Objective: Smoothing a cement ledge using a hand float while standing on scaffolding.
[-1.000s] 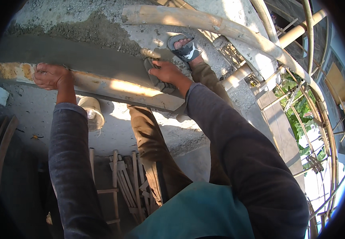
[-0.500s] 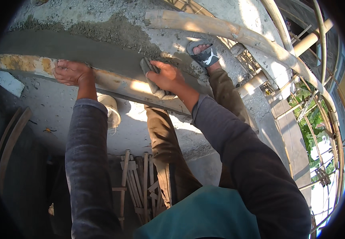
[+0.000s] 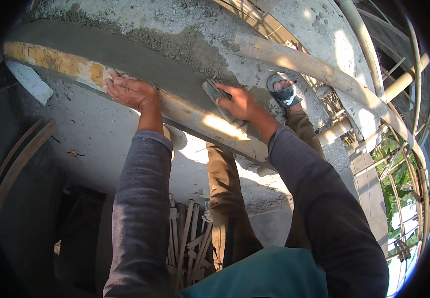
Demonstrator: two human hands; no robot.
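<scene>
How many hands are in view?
2: the bare left hand on the long, pale wooden board, and the bare right hand gripping a grey, folded-looking pad. None appears hidden.

A board [image 3: 184, 108] runs from upper left to centre, mortar [image 3: 140, 57] along its far side; the left hand [image 3: 131, 93] is on the board; to its right, the right hand [image 3: 240, 104] is on a pad [image 3: 217, 96] spanning mortar and board; farther right is a sandal [image 3: 288, 96], a pole [image 3: 319, 72] beyond it; sticks [image 3: 187, 238] lie nearer, between left sleeve [image 3: 140, 208] and trouser leg [image 3: 225, 191].
</scene>
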